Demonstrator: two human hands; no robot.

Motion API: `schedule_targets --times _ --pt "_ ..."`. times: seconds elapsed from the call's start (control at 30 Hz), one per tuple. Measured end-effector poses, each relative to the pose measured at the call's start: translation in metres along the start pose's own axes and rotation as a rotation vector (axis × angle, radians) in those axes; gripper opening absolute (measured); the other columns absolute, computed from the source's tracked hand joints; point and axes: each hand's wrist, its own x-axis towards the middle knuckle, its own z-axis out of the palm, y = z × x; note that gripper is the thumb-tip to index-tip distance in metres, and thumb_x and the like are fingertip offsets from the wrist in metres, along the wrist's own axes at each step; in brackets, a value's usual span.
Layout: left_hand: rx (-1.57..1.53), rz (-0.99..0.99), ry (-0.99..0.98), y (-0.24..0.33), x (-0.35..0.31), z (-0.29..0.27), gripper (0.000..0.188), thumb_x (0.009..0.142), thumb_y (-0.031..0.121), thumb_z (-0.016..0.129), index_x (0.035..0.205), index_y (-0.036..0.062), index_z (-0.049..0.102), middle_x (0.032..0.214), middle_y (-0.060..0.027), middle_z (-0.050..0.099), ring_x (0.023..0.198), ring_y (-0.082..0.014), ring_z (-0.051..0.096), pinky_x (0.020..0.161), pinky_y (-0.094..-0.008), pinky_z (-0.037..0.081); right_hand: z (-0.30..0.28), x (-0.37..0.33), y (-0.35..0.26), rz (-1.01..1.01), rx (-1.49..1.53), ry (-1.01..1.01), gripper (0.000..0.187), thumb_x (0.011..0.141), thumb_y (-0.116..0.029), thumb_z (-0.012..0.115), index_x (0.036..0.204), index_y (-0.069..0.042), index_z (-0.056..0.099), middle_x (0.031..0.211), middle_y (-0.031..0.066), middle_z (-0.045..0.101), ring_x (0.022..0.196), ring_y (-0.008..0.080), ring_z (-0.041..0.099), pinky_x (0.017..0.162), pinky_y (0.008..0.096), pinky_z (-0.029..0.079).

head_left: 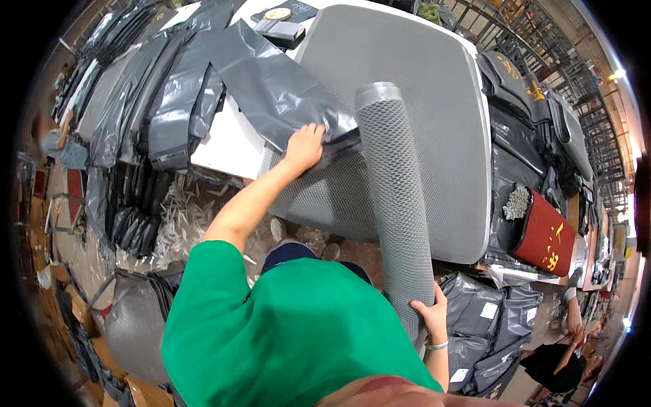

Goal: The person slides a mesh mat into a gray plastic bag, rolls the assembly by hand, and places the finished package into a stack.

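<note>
The middle is brightly lit, and white shine is thrown back by the smooth dark grey plastic bag (274,88). Bright white lamps (620,74) are seen near the right edge, where lines are bent and small things are blurred. Soft shadows are made in folds of the bright green cloth shirt (298,319), and the corners are blacked out.

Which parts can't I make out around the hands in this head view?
All in the head view:
- Left hand: thumb hidden, by the hand itself or the dark grey plastic.
- Right hand: fingertips hidden behind the rolled grey mat.
- Roll's lower end: partly hidden by the green shirt.
- Flat grey mat: a strip covered by the roll.
- White label: print too small to read.
</note>
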Motion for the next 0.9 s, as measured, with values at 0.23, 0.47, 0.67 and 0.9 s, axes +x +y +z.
schedule_targets --times 0.23,0.47,0.67,0.9 --pt "-0.728 -0.437 -0.128 -0.032 -0.022 0.023 0.031 0.086 0.022 0.056 0.106 0.0000 0.061 0.106 -0.0124 0.066 0.091 -0.0275 0.063 0.080 -0.0382 0.050 -0.012 0.029 -0.002 -0.026 -0.347 -0.235 0.064 0.064 -0.013 0.081 0.120 0.002 0.054 0.111 0.0111 0.064 0.100 0.0163 0.061 0.087 0.0305 0.046" --pt "-1.705 -0.968 -0.122 -0.078 -0.053 0.039 0.030 0.093 0.018 0.049 0.114 0.0015 0.061 0.110 -0.0106 0.064 0.099 -0.0206 0.062 0.087 -0.0357 0.049 -0.003 0.076 -0.013 0.083 -0.319 -0.455 0.062 0.068 -0.012 0.079 0.122 0.003 0.054 0.111 0.0111 0.064 0.100 0.0168 0.060 0.088 0.0314 0.047" --pt "-1.339 -0.843 -0.047 -0.077 -0.067 0.007 0.026 0.086 0.018 0.059 0.106 0.0033 0.067 0.099 -0.0089 0.068 0.085 -0.0187 0.065 0.076 -0.0311 0.050 -0.004 0.082 -0.029 0.265 -0.191 -0.509 0.061 0.072 -0.013 0.077 0.124 0.005 0.051 0.110 0.0109 0.063 0.098 0.0169 0.059 0.089 0.0311 0.046" --pt "-0.267 -0.244 0.455 -0.021 -0.058 -0.056 0.015 0.076 0.017 0.067 0.089 0.0108 0.072 0.084 -0.0049 0.069 0.081 -0.0217 0.065 0.068 -0.0310 0.050 0.013 0.078 -0.060 0.163 -0.350 -0.675 0.059 0.075 -0.017 0.075 0.124 0.007 0.050 0.111 0.0118 0.062 0.099 0.0168 0.058 0.090 0.0323 0.045"
